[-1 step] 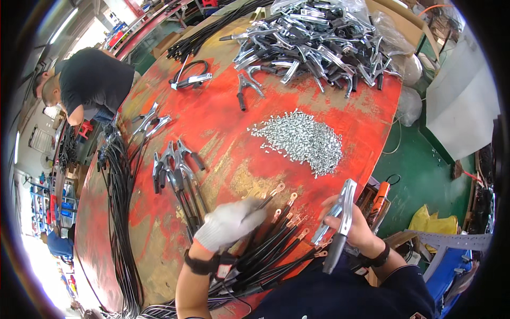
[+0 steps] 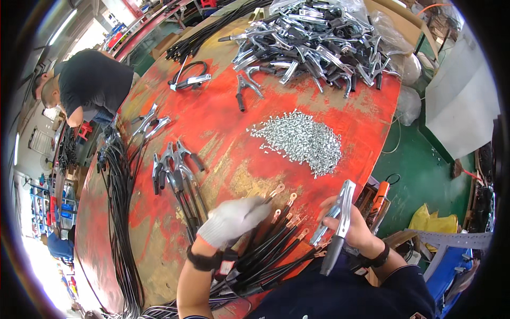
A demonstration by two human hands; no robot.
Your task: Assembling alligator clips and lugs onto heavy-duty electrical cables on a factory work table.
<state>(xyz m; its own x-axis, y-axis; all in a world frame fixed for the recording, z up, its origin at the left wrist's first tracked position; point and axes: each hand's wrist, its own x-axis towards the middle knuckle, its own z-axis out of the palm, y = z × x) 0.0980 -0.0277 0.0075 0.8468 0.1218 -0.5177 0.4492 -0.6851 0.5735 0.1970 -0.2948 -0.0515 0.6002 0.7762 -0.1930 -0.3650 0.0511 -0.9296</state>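
My right hand (image 2: pixel 357 227) is bare and closed around a silver spring clamp (image 2: pixel 345 210) with a black sleeved handle, its jaw end pointing up and away. My left hand (image 2: pixel 234 219), in a white knit glove, has its fingers curled at a black cable (image 2: pixel 270 197) that ends in a copper ring lug. The glove hides most of the grip. Between my hands lies a bundle of black cables (image 2: pixel 265 250) with copper lugs, fanned toward the table's middle. A heap of small silver screws (image 2: pixel 303 142) lies beyond them.
A large pile of clamps (image 2: pixel 313 45) covers the far end of the red, worn table (image 2: pixel 212 125). Clamps joined to cables (image 2: pixel 178 162) lie left of my glove, beside a long black cable bundle (image 2: pixel 114 196). A person (image 2: pixel 93 82) bends over at the far left.
My gloved left hand has shifted slightly right and up along the cable, its fingers turning a little. My right hand and the clamp have hardly moved.
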